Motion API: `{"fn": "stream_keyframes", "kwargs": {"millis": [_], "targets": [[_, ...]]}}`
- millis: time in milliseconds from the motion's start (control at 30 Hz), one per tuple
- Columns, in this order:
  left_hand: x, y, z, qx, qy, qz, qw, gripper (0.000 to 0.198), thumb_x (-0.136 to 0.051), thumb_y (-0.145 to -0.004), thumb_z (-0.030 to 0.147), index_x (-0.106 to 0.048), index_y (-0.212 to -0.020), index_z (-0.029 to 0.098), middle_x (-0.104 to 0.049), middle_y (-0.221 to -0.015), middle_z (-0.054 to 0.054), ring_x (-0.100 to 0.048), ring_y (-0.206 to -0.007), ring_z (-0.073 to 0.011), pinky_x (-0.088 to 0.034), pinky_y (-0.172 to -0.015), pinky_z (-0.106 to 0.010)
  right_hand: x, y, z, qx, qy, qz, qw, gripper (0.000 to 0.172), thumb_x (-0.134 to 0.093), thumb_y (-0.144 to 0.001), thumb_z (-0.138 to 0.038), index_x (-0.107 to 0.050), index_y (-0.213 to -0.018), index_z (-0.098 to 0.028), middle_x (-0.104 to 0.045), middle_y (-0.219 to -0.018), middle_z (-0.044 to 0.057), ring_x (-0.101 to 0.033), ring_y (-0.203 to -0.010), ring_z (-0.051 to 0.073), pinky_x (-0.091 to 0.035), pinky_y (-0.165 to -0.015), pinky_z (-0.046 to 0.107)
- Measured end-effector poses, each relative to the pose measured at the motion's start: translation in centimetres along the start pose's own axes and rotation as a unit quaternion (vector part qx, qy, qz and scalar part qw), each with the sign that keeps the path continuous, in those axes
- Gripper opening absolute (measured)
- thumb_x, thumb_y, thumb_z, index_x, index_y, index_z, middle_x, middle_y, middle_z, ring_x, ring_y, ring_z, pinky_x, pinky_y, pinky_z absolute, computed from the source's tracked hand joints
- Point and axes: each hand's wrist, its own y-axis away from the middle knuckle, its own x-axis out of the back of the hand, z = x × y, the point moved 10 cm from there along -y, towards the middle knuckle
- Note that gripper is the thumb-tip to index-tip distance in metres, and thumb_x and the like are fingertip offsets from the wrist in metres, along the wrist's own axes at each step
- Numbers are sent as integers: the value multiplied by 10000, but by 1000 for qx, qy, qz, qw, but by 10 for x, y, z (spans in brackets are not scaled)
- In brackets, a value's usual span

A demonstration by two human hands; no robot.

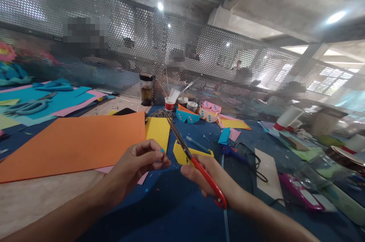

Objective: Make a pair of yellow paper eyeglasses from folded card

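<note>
Between thumb and fingertips, my left hand [142,158] pinches a tiny piece of blue paper [162,151]. My right hand [208,173] is wrapped round a pair of red-handled scissors [203,171], whose blades point up and away from me and look nearly closed. Just beyond the scissors lies a yellow paper cutout [178,154], with a pale blue stick [199,145] beside it. Left of my left hand is a large orange sheet [85,139], partly over a yellow sheet [158,132]. Tiny blue and pink scraps dot the blue table surface [171,204] below.
Dotted paper shapes [187,116] stand at the back near cups [170,103] and a dark-lidded jar [146,92]. A blue glue gun [234,153] with a black cord lies right. Grey-blue scissors [28,107] rest on paper at left. People are behind the perforated screen [199,44].
</note>
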Motion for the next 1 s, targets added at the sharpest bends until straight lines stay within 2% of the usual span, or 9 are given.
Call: {"fn": "stream_keyframes", "kwargs": {"millis": [133, 433, 1000], "targets": [[-5, 0, -5, 14, 12, -32, 999, 264, -970, -799, 376, -779, -742, 202, -743, -695, -18, -713, -727, -151, -623, -781, -251, -2, 0, 1, 0, -16, -9, 1000, 551, -697, -972, -731, -522, -856, -221, -471, -581, -91, -443, -491, 87, -303, -457, 211], [-10, 2, -8, 31, 10, -27, 999, 240, -963, -779, 379, -806, -784, 198, -783, -755, -57, -749, -767, -195, -643, -791, -290, 3, 0, -4, -4, 43, 23, 999, 572, -720, -949, -729, -510, -820, -214, -460, -661, -69, -411, -556, 81, -258, -493, 219], [-12, 2, -21, 55, 11, -44, 997, 321, -970, -764, 450, -783, -762, 189, -815, -776, -76, -749, -746, -198, -633, -748, -279, 8, -1, -5, 1, 19, 32, 999, 567, -778, -918, -695, -498, -801, -216, -452, -682, -68, -434, -571, 86, -294, -505, 215]]}}
